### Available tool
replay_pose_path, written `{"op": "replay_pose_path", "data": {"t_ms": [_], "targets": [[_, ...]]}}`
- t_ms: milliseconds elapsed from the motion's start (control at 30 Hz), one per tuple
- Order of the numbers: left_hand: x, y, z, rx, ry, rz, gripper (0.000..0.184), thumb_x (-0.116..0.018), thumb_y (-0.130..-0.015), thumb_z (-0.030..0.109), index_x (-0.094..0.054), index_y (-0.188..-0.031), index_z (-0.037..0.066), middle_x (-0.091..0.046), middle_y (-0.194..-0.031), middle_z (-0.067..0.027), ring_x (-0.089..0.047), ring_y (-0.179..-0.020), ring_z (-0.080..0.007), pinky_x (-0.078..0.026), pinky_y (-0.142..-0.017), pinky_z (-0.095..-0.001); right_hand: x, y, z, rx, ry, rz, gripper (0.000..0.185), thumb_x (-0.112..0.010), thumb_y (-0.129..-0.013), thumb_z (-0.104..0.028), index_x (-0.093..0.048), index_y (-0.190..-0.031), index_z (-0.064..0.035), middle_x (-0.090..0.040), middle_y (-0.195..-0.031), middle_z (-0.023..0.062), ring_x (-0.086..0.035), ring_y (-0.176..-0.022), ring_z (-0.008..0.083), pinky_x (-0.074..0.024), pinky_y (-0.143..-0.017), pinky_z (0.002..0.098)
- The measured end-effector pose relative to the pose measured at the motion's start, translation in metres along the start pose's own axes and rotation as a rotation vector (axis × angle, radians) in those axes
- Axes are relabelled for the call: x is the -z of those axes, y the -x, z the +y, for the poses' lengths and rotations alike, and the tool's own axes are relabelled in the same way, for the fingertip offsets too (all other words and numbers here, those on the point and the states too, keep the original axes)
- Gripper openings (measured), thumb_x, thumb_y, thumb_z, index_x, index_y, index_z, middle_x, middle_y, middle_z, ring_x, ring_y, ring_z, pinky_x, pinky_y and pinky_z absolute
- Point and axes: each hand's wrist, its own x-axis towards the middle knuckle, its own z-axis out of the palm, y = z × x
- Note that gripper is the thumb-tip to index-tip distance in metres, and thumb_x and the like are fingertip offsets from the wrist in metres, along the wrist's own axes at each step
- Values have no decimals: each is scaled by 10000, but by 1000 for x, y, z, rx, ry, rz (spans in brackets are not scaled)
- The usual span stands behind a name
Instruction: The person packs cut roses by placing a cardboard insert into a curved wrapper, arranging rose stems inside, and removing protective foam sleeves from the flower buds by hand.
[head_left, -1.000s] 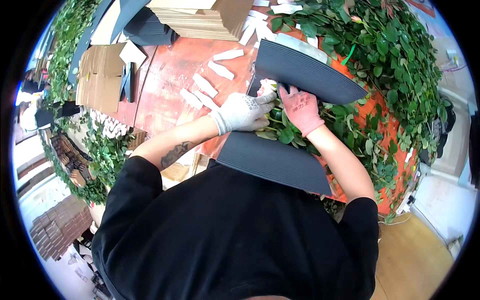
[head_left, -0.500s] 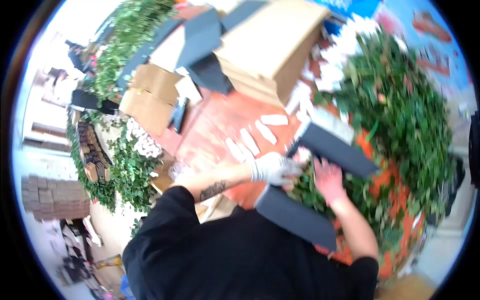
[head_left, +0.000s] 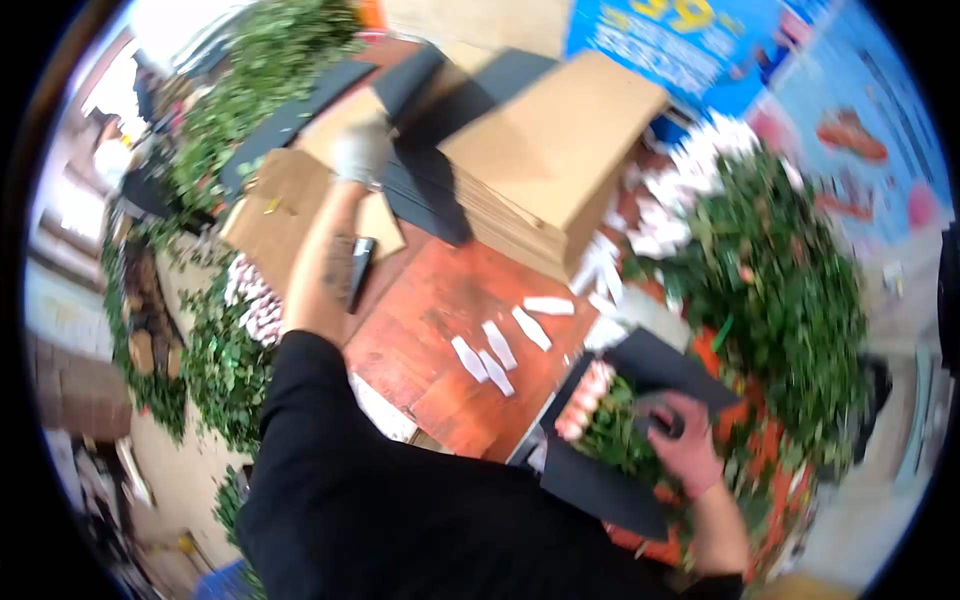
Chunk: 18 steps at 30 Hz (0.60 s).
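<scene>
My left hand point(head_left: 360, 152), in a whitish glove, is stretched far forward over the cardboard and dark sheets point(head_left: 415, 175) at the upper left; motion blur hides its fingers. At the lower right my right hand point(head_left: 686, 440), in a pink glove, has its fingers curled at the stems of a bunch of pink roses point(head_left: 584, 402); what lies inside the fingers is hard to make out. The roses lie between two raised flaps of dark corrugated sheet point(head_left: 605, 490), heads toward the left, green leaves toward my right hand.
A tall stack of cardboard point(head_left: 560, 140) stands at the back of the red table point(head_left: 430, 330). White paper strips point(head_left: 530, 328) are scattered mid-table. A black tool point(head_left: 361, 272) lies by brown cardboard point(head_left: 285, 215). Leafy stems point(head_left: 780, 270) are heaped at the right, more flowers point(head_left: 252, 300) at the left.
My left hand has left the roses and moved up and left to the sheets. The rose heads are now uncovered. My right hand remains by the stems. The view has shifted.
</scene>
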Motion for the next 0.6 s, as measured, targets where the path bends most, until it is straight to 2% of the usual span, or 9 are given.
{"op": "replay_pose_path", "data": {"t_ms": [33, 67, 133, 200, 333, 400, 467, 500, 600], "targets": [[60, 2, 1, -103, 130, 639, 122, -559, -804, 233, -623, -830, 133, -579, -579, -72, -577, -495, -212, -449, -436, -356, 22, -22, -35, -174, -136, -238, 359, -671, -713, -40, -619, -1068, -22, -629, -1020, 92, -597, -990, 219, -470, -912, 357], [94, 5, 10, -145, 242, 590, 114, -586, -802, 199, -643, -868, 125, -615, -699, -55, -602, -562, -207, -471, -488, -326, 28, -29, -26, -204, -552, -235, 316, -657, -748, -80, -615, -1044, 23, -630, -1008, 91, -623, -900, 186, -502, -832, 314], [162, 14, 30, -212, 471, 485, 154, -638, -798, 131, -682, -944, 111, -686, -940, -21, -652, -695, -199, -514, -594, -265, 64, -40, -55, -286, -651, -264, 559, -554, -882, -490, -587, -1119, 15, -609, -1074, 153, -627, -900, 194, -518, -703, 292], [257, 75, 83, -415, 758, 471, 250, -627, -811, 203, -668, -1040, 109, -676, -984, -61, -651, -830, -211, -510, -710, -340, 81, -50, -67, -249, -1079, -264, 564, -474, -923, -474, -541, -1189, 19, -590, -1122, 157, -623, -927, 213, -519, -745, 319], [341, 188, 151, -982, 638, 250, 377, -622, -783, 324, -629, -1121, 156, -627, -1080, -5, -600, -945, -172, -483, -772, -324, 100, -32, -93, -262, -1347, -283, 508, -484, -937, -380, -487, -1255, 17, -572, -1172, 142, -611, -959, 216, -505, -817, 329], [348, 212, 167, -1233, 666, 119, 442, -619, -769, 385, -609, -1161, 180, -602, -1128, 23, -575, -1003, -152, -469, -802, -316, 105, 7, -50, -406, -769, 301, 453, -554, -914, -239, -468, -1279, 14, -579, -1175, 118, -601, -990, 210, -481, -880, 324], [329, 216, 176, -1468, 1059, -24, 557, -653, -700, 437, -597, -1167, 139, -588, -1154, -28, -570, -994, -217, -455, -854, -355, 91, 35, -7, -521, -804, 295, 436, -582, -888, -160, -476, -1271, 18, -583, -1174, 108, -598, -992, 200, -478, -881, 313], [316, 212, 178, -1358, 1208, 3, 563, -662, -709, 420, -590, -1173, 109, -587, -1139, -67, -569, -981, -244, -459, -856, -355, 86, 39, 0, -624, -824, 297, 433, -610, -862, -81, -484, -1263, 23, -587, -1173, 97, -596, -995, 190, -474, -881, 301], [284, 240, 169, -449, 1633, -402, 456, -639, -845, 333, -559, -1156, 9, -583, -1011, -121, -614, -922, -178, -526, -707, -280, 64, 33, -14, -568, -973, 24, 436, -636, -823, -5, -502, -1238, 23, -601, -1146, 80, -595, -990, 179, -471, -879, 295]]}}
